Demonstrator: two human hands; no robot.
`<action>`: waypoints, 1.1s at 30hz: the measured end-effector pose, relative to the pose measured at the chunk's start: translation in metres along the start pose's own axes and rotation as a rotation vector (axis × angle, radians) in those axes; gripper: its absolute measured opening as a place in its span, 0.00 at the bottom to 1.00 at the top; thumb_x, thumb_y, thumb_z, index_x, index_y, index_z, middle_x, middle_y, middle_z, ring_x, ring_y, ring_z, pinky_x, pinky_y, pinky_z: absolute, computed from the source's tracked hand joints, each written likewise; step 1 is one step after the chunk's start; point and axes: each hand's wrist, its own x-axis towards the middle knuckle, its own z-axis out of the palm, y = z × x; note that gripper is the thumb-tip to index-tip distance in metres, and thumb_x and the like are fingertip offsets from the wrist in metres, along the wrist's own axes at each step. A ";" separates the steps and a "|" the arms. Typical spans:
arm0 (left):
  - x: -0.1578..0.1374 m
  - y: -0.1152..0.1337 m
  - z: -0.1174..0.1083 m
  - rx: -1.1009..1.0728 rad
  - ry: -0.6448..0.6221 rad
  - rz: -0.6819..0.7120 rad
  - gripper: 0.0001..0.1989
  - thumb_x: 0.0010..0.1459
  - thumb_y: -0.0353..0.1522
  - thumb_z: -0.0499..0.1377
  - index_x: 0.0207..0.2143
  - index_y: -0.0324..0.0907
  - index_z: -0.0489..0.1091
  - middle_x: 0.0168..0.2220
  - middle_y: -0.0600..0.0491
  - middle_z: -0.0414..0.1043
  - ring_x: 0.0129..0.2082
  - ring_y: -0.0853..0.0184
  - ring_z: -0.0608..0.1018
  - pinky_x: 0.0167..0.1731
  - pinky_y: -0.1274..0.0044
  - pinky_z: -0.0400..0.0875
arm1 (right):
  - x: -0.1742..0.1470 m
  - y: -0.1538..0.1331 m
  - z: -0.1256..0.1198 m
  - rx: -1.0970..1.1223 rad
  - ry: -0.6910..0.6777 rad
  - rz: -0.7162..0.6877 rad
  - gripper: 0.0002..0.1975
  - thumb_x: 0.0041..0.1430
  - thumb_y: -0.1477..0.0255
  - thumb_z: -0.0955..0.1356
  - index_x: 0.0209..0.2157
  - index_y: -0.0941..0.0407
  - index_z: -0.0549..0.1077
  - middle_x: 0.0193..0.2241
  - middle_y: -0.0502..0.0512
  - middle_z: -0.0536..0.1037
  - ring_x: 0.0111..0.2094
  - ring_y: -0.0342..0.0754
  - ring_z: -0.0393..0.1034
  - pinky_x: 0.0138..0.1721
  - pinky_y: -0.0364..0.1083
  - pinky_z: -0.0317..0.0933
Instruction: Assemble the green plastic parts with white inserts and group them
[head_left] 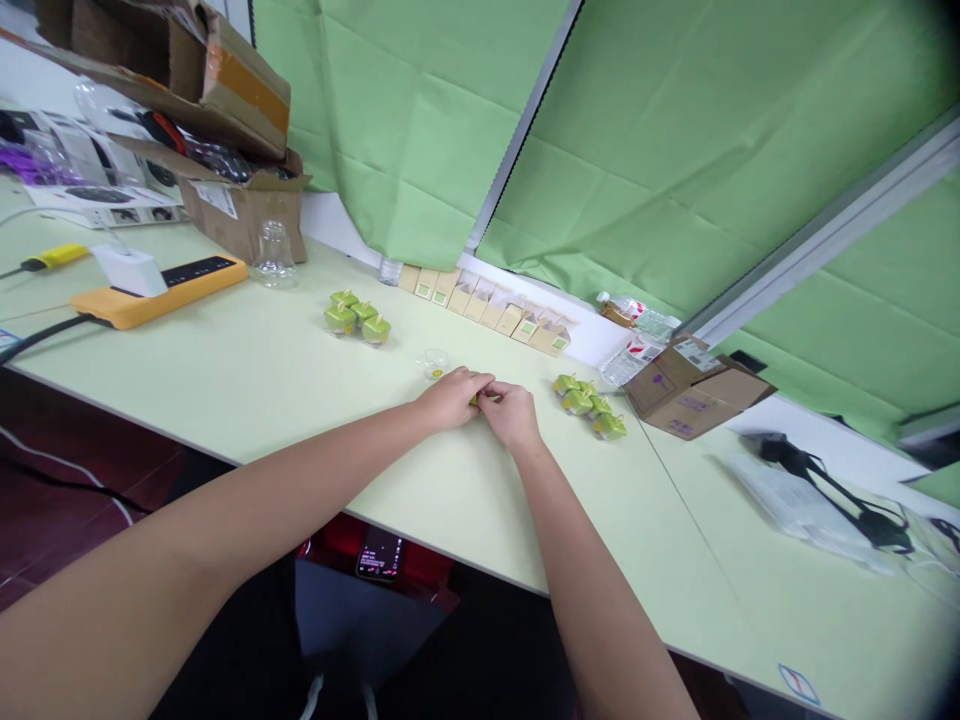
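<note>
My left hand [450, 400] and my right hand [514, 413] meet over the middle of the table, both with fingers closed. Between their fingertips a bit of a small green thing [474, 399] shows; most of it is hidden. Just beyond my left hand is a small clear plastic cup [435, 357] with a yellow spot at its base. To the left stands a cluster of small green-topped packages [357, 318] with yellowish loops on top. A similar cluster of green packages [579, 402] sits to the right of my right hand.
Small tan boxes [480, 300] line the table's back edge. At left are a yellow power strip [172, 285], a clear jar [275, 258] and a cardboard box [247, 215]. Plastic bottles [637, 345], another carton [694, 390] and a black strap [832, 490] lie right.
</note>
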 end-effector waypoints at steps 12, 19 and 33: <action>0.001 0.000 -0.001 -0.035 0.034 0.001 0.15 0.49 0.21 0.55 0.39 0.43 0.70 0.36 0.51 0.74 0.38 0.61 0.72 0.40 0.71 0.68 | 0.002 -0.001 -0.013 -0.079 -0.138 -0.100 0.10 0.56 0.70 0.64 0.27 0.54 0.77 0.25 0.48 0.78 0.23 0.42 0.64 0.30 0.42 0.57; 0.001 0.002 -0.002 -0.051 0.033 0.019 0.16 0.46 0.21 0.54 0.38 0.42 0.69 0.35 0.52 0.73 0.37 0.61 0.71 0.39 0.72 0.66 | 0.002 0.000 -0.010 -0.057 -0.065 -0.067 0.09 0.52 0.72 0.64 0.25 0.55 0.76 0.21 0.47 0.74 0.24 0.43 0.63 0.29 0.42 0.56; 0.003 0.000 -0.003 -0.107 0.062 -0.021 0.12 0.51 0.24 0.57 0.39 0.42 0.70 0.34 0.53 0.74 0.37 0.61 0.71 0.38 0.73 0.66 | 0.004 0.005 -0.012 0.079 -0.114 -0.092 0.12 0.59 0.66 0.63 0.30 0.53 0.77 0.26 0.49 0.77 0.27 0.44 0.68 0.33 0.43 0.61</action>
